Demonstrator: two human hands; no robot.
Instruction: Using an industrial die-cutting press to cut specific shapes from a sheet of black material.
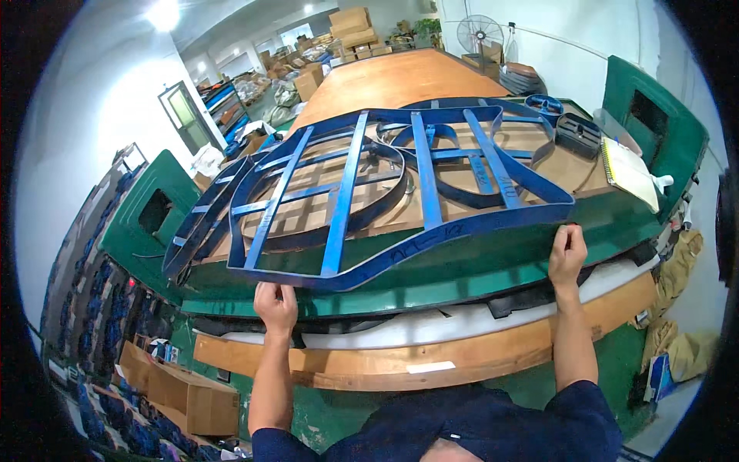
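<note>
A large blue metal cutting die (pixel 336 223), a curved band with several cross bars, is tilted up over the near edge of the green machine. My left hand (pixel 275 306) is closed at its lower left edge, and my right hand (pixel 568 252) is closed at its right corner. Both hands' fingertips are partly hidden. Behind and beneath it, more blue dies lie on a brown board (pixel 573 165). Another blue die (pixel 202 223) leans at the left, and a small round die (pixel 544 105) sits at the far right.
Green end housings (pixel 150 212) rise on both sides. An open notebook (pixel 633 171) and a dark ribbed block (pixel 577 135) lie at the right. A wooden rail (pixel 462 358) runs before me. Beyond is a long orange board (pixel 408 77); a cardboard box (pixel 188 396) stands lower left.
</note>
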